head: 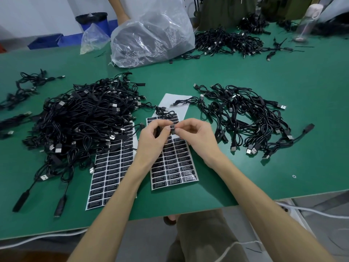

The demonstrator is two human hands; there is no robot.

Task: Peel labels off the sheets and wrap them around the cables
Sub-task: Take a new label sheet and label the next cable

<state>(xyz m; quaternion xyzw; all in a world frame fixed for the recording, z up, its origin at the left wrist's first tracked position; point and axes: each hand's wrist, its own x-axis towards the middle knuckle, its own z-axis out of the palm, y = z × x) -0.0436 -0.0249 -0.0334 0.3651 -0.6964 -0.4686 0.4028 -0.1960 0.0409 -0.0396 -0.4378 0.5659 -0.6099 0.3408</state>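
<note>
Green table point(264, 176) under cable heaps point(81, 120) and label sheets point(175, 163)

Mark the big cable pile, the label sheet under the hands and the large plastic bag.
cable pile point(85, 121): head view, middle of the heap.
label sheet point(175, 163): head view, printed rows near its middle.
plastic bag point(151, 35): head view, crinkled front.

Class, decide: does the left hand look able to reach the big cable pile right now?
Probably not yet: the left hand and right hand both pinch a cable; once freed, the cable pile lies beside it, unobstructed.
</note>
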